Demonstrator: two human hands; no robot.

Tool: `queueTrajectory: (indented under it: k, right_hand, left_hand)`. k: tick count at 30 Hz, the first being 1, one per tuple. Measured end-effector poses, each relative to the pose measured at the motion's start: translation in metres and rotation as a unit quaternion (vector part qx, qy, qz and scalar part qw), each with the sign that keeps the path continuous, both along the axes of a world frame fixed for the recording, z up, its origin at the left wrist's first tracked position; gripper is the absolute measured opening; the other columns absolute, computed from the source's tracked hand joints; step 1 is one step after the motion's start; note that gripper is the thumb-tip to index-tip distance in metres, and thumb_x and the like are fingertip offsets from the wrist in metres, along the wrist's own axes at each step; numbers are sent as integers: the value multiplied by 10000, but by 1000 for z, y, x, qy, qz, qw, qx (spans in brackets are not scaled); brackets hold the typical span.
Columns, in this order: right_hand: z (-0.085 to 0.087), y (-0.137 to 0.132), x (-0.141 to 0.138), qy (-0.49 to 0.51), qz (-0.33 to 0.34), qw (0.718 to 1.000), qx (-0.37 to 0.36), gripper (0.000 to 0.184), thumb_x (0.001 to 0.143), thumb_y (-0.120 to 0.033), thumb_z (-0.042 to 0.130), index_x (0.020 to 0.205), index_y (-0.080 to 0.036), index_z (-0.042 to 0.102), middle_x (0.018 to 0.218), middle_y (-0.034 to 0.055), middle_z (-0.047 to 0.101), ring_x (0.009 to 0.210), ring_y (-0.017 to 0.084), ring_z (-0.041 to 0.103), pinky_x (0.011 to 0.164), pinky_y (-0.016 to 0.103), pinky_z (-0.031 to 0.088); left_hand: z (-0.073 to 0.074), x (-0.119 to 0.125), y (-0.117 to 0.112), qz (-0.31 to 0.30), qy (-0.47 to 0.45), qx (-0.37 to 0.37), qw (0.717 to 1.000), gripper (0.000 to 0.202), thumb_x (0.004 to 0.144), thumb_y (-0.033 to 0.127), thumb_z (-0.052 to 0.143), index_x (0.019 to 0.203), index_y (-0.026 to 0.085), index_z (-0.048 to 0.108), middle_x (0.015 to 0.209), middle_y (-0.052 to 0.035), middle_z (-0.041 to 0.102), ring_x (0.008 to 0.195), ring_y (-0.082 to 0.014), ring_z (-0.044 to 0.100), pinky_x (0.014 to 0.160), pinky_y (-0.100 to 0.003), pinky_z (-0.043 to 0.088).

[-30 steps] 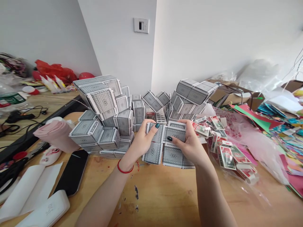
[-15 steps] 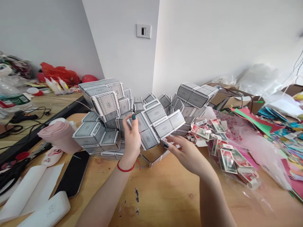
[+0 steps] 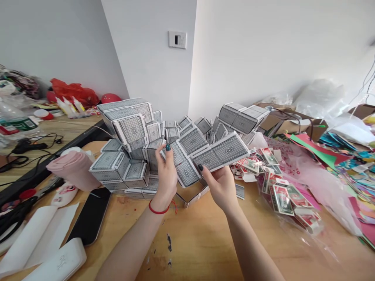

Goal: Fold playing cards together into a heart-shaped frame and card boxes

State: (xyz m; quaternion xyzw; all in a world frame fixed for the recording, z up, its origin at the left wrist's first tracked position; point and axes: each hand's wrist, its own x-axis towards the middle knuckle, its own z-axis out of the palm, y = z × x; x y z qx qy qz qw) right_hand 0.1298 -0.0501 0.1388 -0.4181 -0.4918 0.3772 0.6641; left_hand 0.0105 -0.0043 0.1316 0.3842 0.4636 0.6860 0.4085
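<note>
A panel of joined playing cards, grey patterned backs with white borders, is held up in front of me. My left hand grips its left edge, thumb on top. My right hand is closed on the longer right-hand strip of cards, its thumb on the near edge and its other fingers hidden underneath. Whether that strip is joined to the rest I cannot tell. Below the panel an open frame of folded cards stands on the table, partly covered. A single card lies beside my right wrist.
Stacked card-built blocks rise at back left, with more at back right. Playing-card boxes lie on plastic at the right, before coloured paper scraps. To the left are a phone, scissors and a pink cup.
My right hand has come up from beneath the panel and now grips its right side. The strip there reaches farther right, showing more card backs. My left hand keeps its hold.
</note>
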Motion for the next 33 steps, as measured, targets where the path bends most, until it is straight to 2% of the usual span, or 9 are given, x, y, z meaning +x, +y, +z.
queueTrajectory:
  k: [4,7,12,20,25,30,33]
  right_hand:
    - [3,-2,1,-21,-16,999,-47,154,638,-253,692,757,-168,648,818,64,716,789,232,665,703,351,541]
    - [7,-5,2,-47,-54,996,-60,116,637,-233,682,722,-156,673,800,66,726,773,246,675,699,357,545]
    - [10,-7,0,6,-59,996,-67,138,624,-223,697,741,-149,691,841,67,728,786,244,678,725,358,540]
    - [12,-9,2,55,-53,996,-55,158,610,-207,717,754,-149,688,810,65,728,810,241,674,782,379,525]
    - [11,-7,7,86,-28,995,-48,166,577,-206,745,714,-150,670,780,67,724,788,242,670,786,404,523]
    - [9,-2,6,145,23,987,-66,341,596,-222,743,918,-146,662,889,72,711,887,242,647,836,412,505]
    - [8,0,2,173,-4,984,-49,431,600,-200,739,1016,-165,631,966,67,695,944,234,628,876,408,488]
  left_hand:
    - [-2,1,0,-1,22,5,1000,413,788,575,451,1037,245,435,819,-8,506,683,-117,503,593,-230,416]
    - [-3,3,-1,-8,32,9,999,402,792,578,437,1022,248,439,769,6,468,634,-105,466,564,-220,399]
    - [-3,3,-3,-9,49,18,999,398,798,579,417,1002,239,452,669,31,367,527,-84,365,483,-205,349]
    - [-3,2,0,0,72,74,995,400,792,576,436,998,235,469,749,16,421,626,-94,397,606,-217,383]
    - [-2,2,-1,-26,57,48,997,393,799,581,415,985,237,457,735,17,430,635,-102,422,608,-227,388]
    - [-4,8,-6,-18,81,30,996,392,804,580,405,998,243,454,776,7,459,646,-110,429,613,-234,380]
    - [-7,13,-9,-19,111,31,993,391,810,574,397,1007,241,456,782,1,458,649,-114,423,615,-237,376]
